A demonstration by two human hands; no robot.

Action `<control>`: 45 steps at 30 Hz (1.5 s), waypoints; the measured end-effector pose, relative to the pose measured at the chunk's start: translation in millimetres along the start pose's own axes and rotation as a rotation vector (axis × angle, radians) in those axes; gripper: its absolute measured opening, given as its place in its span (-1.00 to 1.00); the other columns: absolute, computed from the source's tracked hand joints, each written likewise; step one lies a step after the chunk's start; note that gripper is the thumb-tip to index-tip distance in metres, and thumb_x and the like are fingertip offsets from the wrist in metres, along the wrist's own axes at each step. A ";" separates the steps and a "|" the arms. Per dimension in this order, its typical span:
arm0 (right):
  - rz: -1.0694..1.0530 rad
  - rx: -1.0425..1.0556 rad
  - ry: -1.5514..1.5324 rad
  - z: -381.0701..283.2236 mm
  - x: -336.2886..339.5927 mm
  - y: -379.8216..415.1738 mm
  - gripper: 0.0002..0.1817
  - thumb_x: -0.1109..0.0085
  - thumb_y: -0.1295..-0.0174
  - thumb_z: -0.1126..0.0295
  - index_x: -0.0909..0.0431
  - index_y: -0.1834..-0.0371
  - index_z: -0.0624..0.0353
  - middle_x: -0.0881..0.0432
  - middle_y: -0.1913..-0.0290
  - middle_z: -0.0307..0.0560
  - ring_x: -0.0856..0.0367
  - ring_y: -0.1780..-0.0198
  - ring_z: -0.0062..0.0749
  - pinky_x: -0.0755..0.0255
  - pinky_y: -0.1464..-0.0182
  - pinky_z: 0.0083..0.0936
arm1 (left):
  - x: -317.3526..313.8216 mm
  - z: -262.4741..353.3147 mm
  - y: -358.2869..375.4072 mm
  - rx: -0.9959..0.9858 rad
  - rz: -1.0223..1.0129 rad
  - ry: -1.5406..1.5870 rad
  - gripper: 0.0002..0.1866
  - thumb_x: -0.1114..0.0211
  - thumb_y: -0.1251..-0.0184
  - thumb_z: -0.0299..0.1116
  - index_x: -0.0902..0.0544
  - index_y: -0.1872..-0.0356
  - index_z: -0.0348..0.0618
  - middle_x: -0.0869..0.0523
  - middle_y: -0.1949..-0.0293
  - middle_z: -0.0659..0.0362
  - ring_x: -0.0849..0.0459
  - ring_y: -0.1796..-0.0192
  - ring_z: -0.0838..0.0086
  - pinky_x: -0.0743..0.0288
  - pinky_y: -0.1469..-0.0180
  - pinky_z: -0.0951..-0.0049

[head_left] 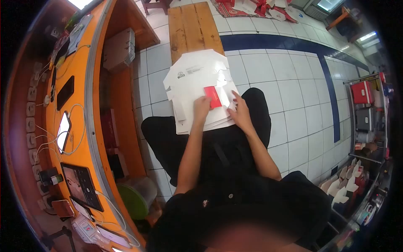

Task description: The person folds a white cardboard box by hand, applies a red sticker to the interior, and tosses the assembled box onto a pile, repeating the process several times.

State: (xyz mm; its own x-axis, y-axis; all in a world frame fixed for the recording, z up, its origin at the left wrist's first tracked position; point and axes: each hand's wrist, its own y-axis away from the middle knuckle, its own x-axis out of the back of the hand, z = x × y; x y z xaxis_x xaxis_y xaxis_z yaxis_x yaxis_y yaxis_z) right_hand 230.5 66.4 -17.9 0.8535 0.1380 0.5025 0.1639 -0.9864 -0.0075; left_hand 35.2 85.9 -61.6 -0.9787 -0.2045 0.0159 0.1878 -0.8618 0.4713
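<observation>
A stack of flat white cardboard box blanks (184, 90), with cut flaps and small dark print, lies on the wooden bench in front of my lap. A red card (213, 97) rests on the top blank near its right side. My left hand (202, 107) is closed, its curled fingers at the card's left edge. At the right side of the stack, my right hand (240, 111) has its fingers spread over a raised white flap (226, 97), thumb near the card's lower right corner.
The wooden bench (195, 25) stretches away ahead. Left is an orange counter (84, 138) with phones, a tablet (82, 187) and cables. A green-lidded bin (133, 201) stands below it. Red and white pieces (268, 9) lie on the far floor. A rack (363, 113) holds containers at right.
</observation>
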 end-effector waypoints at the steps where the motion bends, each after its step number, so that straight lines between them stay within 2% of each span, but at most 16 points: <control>1: 0.000 -0.167 -0.183 15.4 -4.9 4.3 -0.28 -0.28 -0.24 0.58 -0.34 -0.51 0.07 -0.48 -0.27 0.26 -0.73 -0.01 -0.05 -0.66 -0.02 -0.19 | 2.5 -0.1 -1.3 0.031 0.017 0.055 -0.71 -0.30 -0.39 -0.30 -0.71 0.13 -0.40 -0.69 0.38 0.16 -0.68 0.34 0.51 -0.61 0.29 0.45; 5: 0.003 -0.511 -0.751 5.9 -9.1 16.1 -0.31 -0.34 -0.33 0.48 -0.31 -0.53 0.07 -0.63 -0.13 0.13 -0.71 0.01 -0.42 -0.71 0.15 -0.44 | 6.8 -3.2 -0.8 0.042 -0.024 0.223 -0.75 -0.30 -0.36 -0.35 -0.70 0.13 -0.37 -0.69 0.35 0.18 -0.69 0.32 0.48 -0.63 0.24 0.42; 11: -0.125 -0.299 -0.577 -18.7 -12.3 21.7 -0.61 -0.34 -0.40 0.36 -0.62 -0.27 0.14 -0.74 -0.10 -0.12 -0.72 0.10 -0.52 -0.68 0.18 -0.58 | 7.0 23.3 13.9 0.002 -0.026 0.272 -0.69 -0.29 -0.41 -0.39 -0.61 -0.09 -0.35 -0.73 0.17 0.12 -0.72 0.19 0.47 -0.66 0.13 0.42; 15: 0.002 -0.186 -0.278 -23.3 -26.0 17.3 -0.71 -0.33 -0.41 0.32 -0.71 -0.10 0.22 -0.82 0.08 -0.04 -0.81 0.17 -0.41 -0.66 0.21 -0.49 | -0.1 22.2 28.9 -0.102 -0.081 0.248 -0.69 -0.29 -0.47 -0.44 -0.59 -0.15 -0.34 -0.77 0.06 0.07 -0.74 0.10 0.48 -0.66 0.09 0.46; 22: 0.089 -0.244 -0.322 -29.9 -36.3 13.7 -0.79 -0.32 -0.41 0.39 -0.71 0.04 0.31 -0.81 0.19 -0.08 -0.80 0.23 -0.45 -0.63 0.24 -0.54 | -14.6 16.0 45.7 -0.276 0.050 -0.170 -0.69 -0.26 -0.45 -0.55 -0.55 -0.16 -0.41 -0.79 0.05 -0.10 -0.80 0.09 0.31 -0.74 0.10 0.39; 27: 0.142 -0.168 -0.288 -21.9 -43.9 4.0 -0.72 -0.32 -0.42 0.30 -0.66 0.01 0.31 -0.80 0.25 -0.04 -0.78 0.31 -0.48 -0.62 0.25 -0.54 | -6.2 -19.5 32.2 -0.347 -0.088 -0.089 -0.63 -0.21 -0.46 -0.53 -0.52 -0.25 -0.39 -0.74 -0.07 -0.16 -0.79 0.01 0.26 -0.70 0.00 0.37; 28: 0.136 -0.152 -0.199 -0.5 -53.1 1.1 -0.64 -0.33 -0.41 0.20 -0.63 -0.06 0.28 -0.79 0.20 0.02 -0.78 0.30 -0.43 -0.63 0.23 -0.50 | -0.6 -29.8 17.2 -0.391 -0.182 -0.092 -0.59 -0.19 -0.47 -0.55 -0.49 -0.31 -0.38 -0.73 -0.10 -0.19 -0.78 -0.03 0.26 -0.70 -0.04 0.40; 29: 0.146 -0.214 -0.136 -17.3 -46.9 2.2 -0.58 -0.34 -0.32 0.18 -0.63 -0.07 0.27 -0.75 0.11 0.14 -0.75 0.14 -0.09 -0.60 0.05 -0.27 | 8.1 -25.2 16.5 -0.401 -0.221 -0.103 -0.56 -0.17 -0.48 -0.54 -0.47 -0.34 -0.37 -0.68 -0.17 -0.20 -0.74 -0.12 0.25 -0.66 -0.12 0.37; 30: 0.172 -0.011 -0.034 26.9 -65.5 -0.7 -0.57 -0.32 -0.31 0.21 -0.61 -0.14 0.25 -0.76 0.12 0.14 -0.74 0.16 -0.06 -0.59 0.06 -0.23 | 16.9 -8.0 29.6 -0.361 -0.206 -0.072 -0.55 -0.15 -0.49 -0.53 -0.46 -0.36 -0.37 -0.63 -0.24 -0.18 -0.69 -0.20 0.24 -0.59 -0.22 0.33; 31: 0.096 -0.143 -0.117 12.0 -56.7 -0.6 -0.62 -0.26 -0.31 0.26 -0.64 -0.10 0.27 -0.76 0.15 0.12 -0.74 0.17 -0.02 -0.59 0.05 -0.19 | 25.5 9.7 42.7 -0.322 -0.191 -0.039 -0.54 -0.13 -0.50 -0.53 -0.45 -0.38 -0.36 -0.59 -0.32 -0.16 -0.63 -0.29 0.23 -0.52 -0.33 0.28; 33: 0.218 -0.180 -0.056 5.4 -54.1 -2.4 -0.71 -0.15 -0.33 0.35 -0.66 -0.01 0.29 -0.73 0.20 0.22 -0.73 0.17 0.11 -0.57 0.07 -0.14 | 51.5 58.9 67.3 -0.426 0.140 -0.409 -0.59 -0.11 -0.52 -0.49 -0.51 -0.34 -0.35 -0.64 -0.26 -0.11 -0.59 -0.34 0.17 -0.44 -0.38 0.25; 35: 0.248 -0.221 -0.132 -2.7 -44.3 -2.3 -0.71 -0.11 -0.35 0.37 -0.65 -0.04 0.28 -0.72 0.20 0.27 -0.74 0.16 0.12 -0.56 0.10 -0.12 | 70.6 106.9 97.1 -0.390 0.521 -0.384 -0.65 -0.16 -0.56 -0.41 -0.57 -0.24 -0.38 -0.71 -0.15 -0.10 -0.68 -0.17 0.16 -0.49 -0.29 0.24; 37: 0.216 -0.279 -0.196 -13.9 -28.2 -1.3 -0.71 -0.11 -0.37 0.37 -0.65 -0.05 0.29 -0.74 0.20 0.25 -0.75 0.17 0.08 -0.57 0.10 -0.14 | 135.6 70.6 69.2 -0.417 0.628 -0.475 -0.63 -0.17 -0.61 -0.30 -0.59 -0.13 -0.48 -0.72 -0.06 -0.12 -0.70 -0.10 0.19 -0.55 -0.18 0.25; 38: 0.229 -0.235 -0.212 -11.7 -24.5 -1.1 -0.71 -0.10 -0.38 0.37 -0.65 -0.05 0.29 -0.74 0.19 0.23 -0.75 0.17 0.07 -0.57 0.09 -0.16 | 153.2 62.6 62.6 -0.192 0.482 -0.320 -0.54 -0.14 -0.63 -0.17 -0.56 -0.20 -0.46 -0.71 -0.07 -0.09 -0.70 -0.08 0.24 -0.58 -0.12 0.25; 41: 0.202 -0.121 -0.243 -16.1 -19.8 -2.3 -0.71 -0.09 -0.39 0.39 -0.65 -0.06 0.29 -0.74 0.15 0.20 -0.74 0.14 0.03 -0.58 0.04 -0.19 | 136.7 50.8 67.2 0.001 -0.006 0.135 -0.43 -0.13 -0.63 -0.02 -0.52 -0.30 -0.39 -0.69 -0.10 -0.03 -0.70 -0.06 0.28 -0.60 -0.04 0.27; 45: 0.176 -0.160 -0.216 -24.0 -7.2 2.4 -0.70 -0.09 -0.42 0.38 -0.66 -0.13 0.22 -0.75 0.08 0.14 -0.70 0.25 -0.12 -0.59 0.09 -0.30 | 94.2 64.0 88.7 0.019 0.006 0.331 -0.38 -0.12 -0.63 0.05 -0.42 -0.42 -0.26 -0.68 -0.12 0.04 -0.70 -0.02 0.33 -0.63 0.17 0.32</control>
State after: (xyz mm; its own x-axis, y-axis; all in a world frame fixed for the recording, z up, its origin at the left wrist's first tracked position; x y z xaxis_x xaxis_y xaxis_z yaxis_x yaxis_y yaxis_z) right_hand 212.9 60.9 -0.8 0.9499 -0.0377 0.3101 -0.0612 -0.9959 0.0664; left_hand -45.7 19.9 38.1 -0.8971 -0.3518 -0.2673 0.1888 -0.8521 0.4882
